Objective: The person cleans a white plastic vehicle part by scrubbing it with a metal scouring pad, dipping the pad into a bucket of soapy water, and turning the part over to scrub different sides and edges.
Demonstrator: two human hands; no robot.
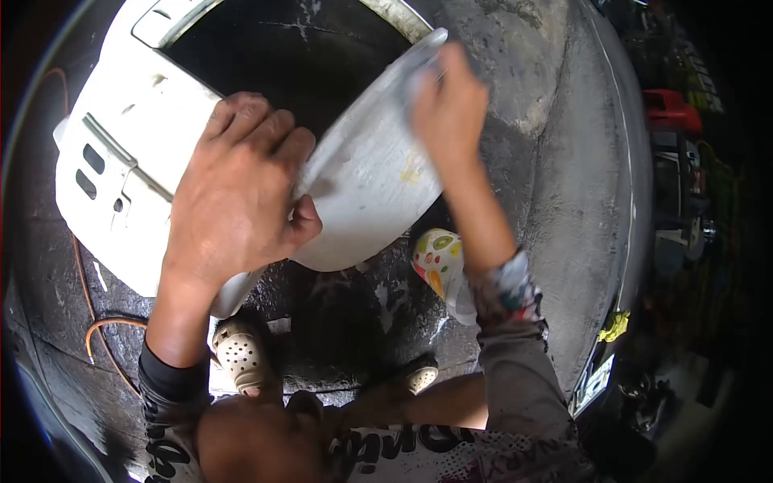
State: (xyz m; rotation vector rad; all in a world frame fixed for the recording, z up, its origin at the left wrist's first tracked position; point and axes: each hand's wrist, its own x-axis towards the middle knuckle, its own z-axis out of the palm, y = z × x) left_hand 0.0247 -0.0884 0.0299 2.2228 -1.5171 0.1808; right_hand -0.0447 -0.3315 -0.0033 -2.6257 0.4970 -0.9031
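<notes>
A large white curved panel (133,177) with slots and a rectangular opening lies at the upper left. My left hand (237,181) has its fingers wrapped over the edge of this white piece, near the middle. Right of it, a pale curved flange (370,189) with a yellowish mark slopes up to the right. My right hand (451,109) is at the flange's upper right edge, its fingers closed and blurred by motion. Whatever it holds is too smeared to name. Below the right forearm stands a cup (439,262) with a fruit print.
An orange hose (101,326) runs over the dark wet floor (322,322) at left. At right are a grey ledge (576,201), a red item (672,111), a yellow scrap (614,326) and dim tools. Beige clogs (240,354) show below.
</notes>
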